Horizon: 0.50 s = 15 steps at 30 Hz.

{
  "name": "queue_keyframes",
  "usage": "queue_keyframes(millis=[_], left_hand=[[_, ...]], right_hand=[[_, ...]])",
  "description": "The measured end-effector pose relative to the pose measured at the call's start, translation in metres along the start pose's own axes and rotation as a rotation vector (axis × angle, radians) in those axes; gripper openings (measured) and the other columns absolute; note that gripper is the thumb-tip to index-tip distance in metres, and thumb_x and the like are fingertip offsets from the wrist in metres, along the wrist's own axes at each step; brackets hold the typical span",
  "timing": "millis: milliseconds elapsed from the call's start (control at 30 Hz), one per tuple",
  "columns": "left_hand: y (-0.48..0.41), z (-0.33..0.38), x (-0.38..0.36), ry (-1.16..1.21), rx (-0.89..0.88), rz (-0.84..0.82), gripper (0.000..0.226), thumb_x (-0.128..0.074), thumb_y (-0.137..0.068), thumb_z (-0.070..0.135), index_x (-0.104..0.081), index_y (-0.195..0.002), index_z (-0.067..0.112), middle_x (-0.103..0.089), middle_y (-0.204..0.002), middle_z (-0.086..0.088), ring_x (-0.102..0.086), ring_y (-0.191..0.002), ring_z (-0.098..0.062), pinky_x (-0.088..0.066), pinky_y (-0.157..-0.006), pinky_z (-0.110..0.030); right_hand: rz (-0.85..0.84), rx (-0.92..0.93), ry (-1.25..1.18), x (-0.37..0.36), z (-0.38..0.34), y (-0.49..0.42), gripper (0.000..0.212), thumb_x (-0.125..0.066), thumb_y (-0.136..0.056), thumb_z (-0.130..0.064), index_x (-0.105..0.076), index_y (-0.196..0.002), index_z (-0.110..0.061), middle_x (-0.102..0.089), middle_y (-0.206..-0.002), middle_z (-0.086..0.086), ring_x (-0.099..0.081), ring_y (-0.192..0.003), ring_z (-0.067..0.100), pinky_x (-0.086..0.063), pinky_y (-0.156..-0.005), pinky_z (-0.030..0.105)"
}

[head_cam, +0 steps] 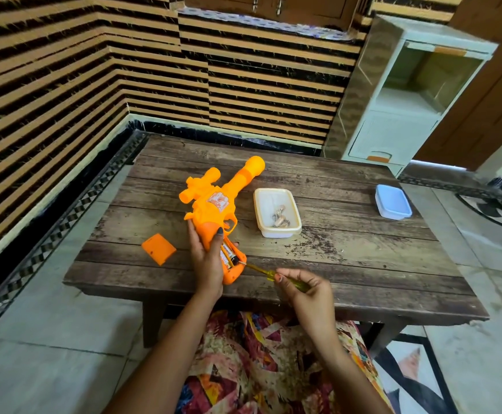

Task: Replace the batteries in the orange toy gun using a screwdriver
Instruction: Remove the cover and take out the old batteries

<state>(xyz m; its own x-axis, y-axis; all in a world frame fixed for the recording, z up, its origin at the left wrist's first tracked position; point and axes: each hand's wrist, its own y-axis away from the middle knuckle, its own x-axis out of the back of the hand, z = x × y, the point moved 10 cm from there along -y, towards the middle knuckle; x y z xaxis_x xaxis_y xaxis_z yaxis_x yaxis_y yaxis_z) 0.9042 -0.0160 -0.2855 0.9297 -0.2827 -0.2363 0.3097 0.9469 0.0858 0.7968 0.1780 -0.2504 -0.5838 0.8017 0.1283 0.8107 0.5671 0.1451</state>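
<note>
Cover (158,248) is off, lying on the table (348,249) left of the orange toy gun (211,204). Left hand (206,258) grips the gun's handle. Right hand (306,294) pinches the screwdriver (261,271), its tip at the open compartment. Batteries (229,255) sit inside, so I'd say swapping and closing remain.

One toy gun (214,204), one cover (158,248), one screwdriver (261,271), two tubs (279,233) (393,201)

Striped walls (64,70), grey tiled floor (49,339), wooden table (348,258), white cabinet (393,138), possibly plastic.
</note>
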Motion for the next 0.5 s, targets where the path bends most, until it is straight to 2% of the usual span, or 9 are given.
queue_keyframes(millis=[67,133,167,200,300,367,400,500], left_hand=[[0.002,0.004,-0.004,0.053,0.010,-0.025,0.073,-0.062,-0.086,0.029,-0.018,-0.139,0.051,-0.047,-0.138,-0.005,-0.067,-0.090,-0.030,-0.055,-0.077,-0.048],[0.001,0.002,-0.007,0.049,-0.001,-0.045,0.071,-0.054,-0.091,0.013,-0.014,-0.144,0.037,-0.049,-0.133,-0.008,-0.069,-0.069,-0.017,-0.057,-0.061,-0.034],[0.001,0.002,-0.007,0.040,-0.007,-0.040,0.071,-0.054,-0.091,0.013,-0.014,-0.144,0.036,-0.049,-0.133,-0.008,-0.069,-0.071,-0.016,-0.057,-0.061,-0.034],[0.001,0.001,-0.006,0.028,-0.011,-0.039,0.071,-0.056,-0.090,0.017,-0.016,-0.144,0.038,-0.048,-0.135,-0.008,-0.069,-0.080,-0.022,-0.057,-0.066,-0.038],[0.003,-0.001,-0.003,0.009,0.018,-0.013,0.073,-0.065,-0.081,0.038,-0.020,-0.136,0.056,-0.046,-0.139,-0.008,-0.057,-0.107,-0.041,-0.049,-0.086,-0.058],[-0.002,-0.013,-0.001,0.005,0.026,-0.012,0.074,-0.069,-0.068,0.058,-0.022,-0.124,0.070,-0.043,-0.143,-0.006,-0.051,-0.116,-0.043,-0.044,-0.091,-0.063],[0.000,-0.011,-0.002,-0.005,0.026,-0.017,0.076,-0.070,-0.065,0.062,-0.022,-0.124,0.070,-0.042,-0.143,-0.005,-0.050,-0.117,-0.043,-0.043,-0.092,-0.063],[0.002,0.002,-0.005,0.065,0.043,-0.034,0.076,-0.066,-0.081,0.037,-0.018,-0.140,0.049,-0.046,-0.138,-0.005,-0.062,-0.100,-0.036,-0.051,-0.086,-0.054]], right_hand=[[-0.020,0.104,0.207,0.002,-0.020,-0.001,0.022,-0.071,-0.079,-0.008,-0.071,-0.075,-0.029,-0.071,-0.075,-0.010,-0.064,-0.071,0.004,-0.050,-0.071,0.021],[-0.046,0.249,0.471,-0.004,-0.050,-0.002,0.013,-0.072,-0.080,-0.012,-0.074,-0.083,-0.024,-0.070,-0.081,-0.009,-0.064,-0.073,0.003,-0.050,-0.071,0.018],[-0.069,0.289,0.568,-0.010,-0.061,-0.003,0.010,-0.071,-0.080,-0.013,-0.074,-0.087,-0.020,-0.071,-0.084,-0.006,-0.064,-0.075,0.007,-0.051,-0.074,0.021],[-0.094,0.307,0.653,-0.015,-0.069,-0.005,0.010,-0.071,-0.080,-0.015,-0.074,-0.089,-0.018,-0.071,-0.086,-0.003,-0.065,-0.077,0.011,-0.051,-0.076,0.024],[-0.147,0.313,0.834,-0.031,-0.080,-0.013,0.013,-0.068,-0.082,-0.018,-0.074,-0.093,-0.019,-0.073,-0.090,0.002,-0.066,-0.083,0.018,-0.051,-0.078,0.028],[-0.135,0.296,0.805,-0.031,-0.079,-0.016,0.013,-0.068,-0.082,-0.017,-0.074,-0.093,-0.018,-0.073,-0.089,0.002,-0.066,-0.082,0.017,-0.050,-0.077,0.026],[-0.120,0.278,0.745,-0.028,-0.077,-0.016,0.012,-0.069,-0.081,-0.016,-0.074,-0.092,-0.016,-0.072,-0.086,0.002,-0.065,-0.080,0.016,-0.050,-0.076,0.024],[-0.075,0.202,0.485,-0.013,-0.058,-0.014,0.008,-0.071,-0.079,-0.009,-0.074,-0.084,-0.015,-0.070,-0.079,-0.003,-0.064,-0.074,0.009,-0.049,-0.072,0.019]])
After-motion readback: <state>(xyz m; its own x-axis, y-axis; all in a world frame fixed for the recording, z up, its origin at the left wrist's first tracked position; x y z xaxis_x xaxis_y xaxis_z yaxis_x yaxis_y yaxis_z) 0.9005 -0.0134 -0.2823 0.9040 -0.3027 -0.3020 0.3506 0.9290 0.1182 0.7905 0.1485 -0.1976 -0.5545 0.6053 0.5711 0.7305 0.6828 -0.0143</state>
